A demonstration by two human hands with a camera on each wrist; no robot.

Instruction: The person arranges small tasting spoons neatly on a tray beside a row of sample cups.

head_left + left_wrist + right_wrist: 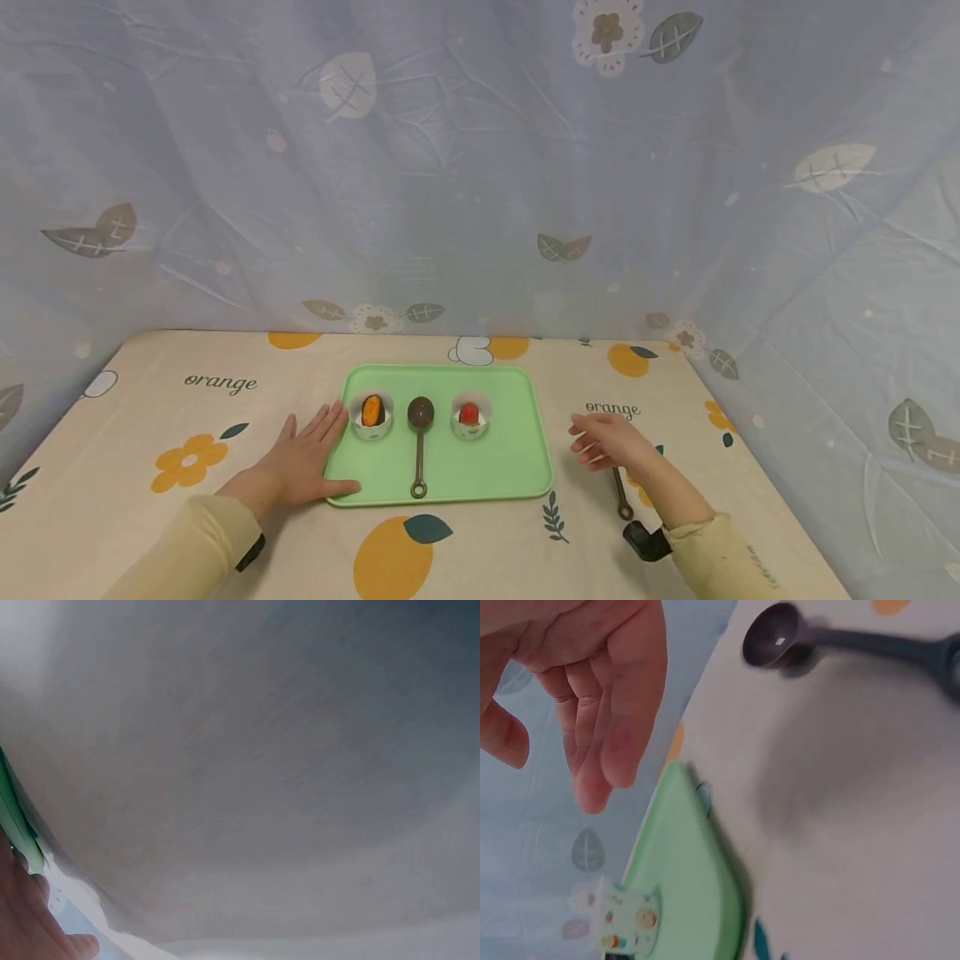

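My left hand (300,462) lies against the left edge of a light green tray (510,467), fingers spread and thumb over the near left corner. On the tray, a dark brown measuring spoon (421,414) lies between two small white patterned cups. The left cup (372,431) contains a toy sushi piece with orange topping (371,410); the right cup (480,423) contains one with red topping (468,413). To the right of the tray, my right hand (611,442) hovers with loosely bent fingers, holding nothing. A second measuring spoon (870,643) lies beneath it, its bowl hidden in the head view.
A cream cloth with orange and flower prints (393,558) covers the table. Behind and at the right hang pale blue patterned curtains (450,208). A black wrist device (647,542) shows at my right wrist.
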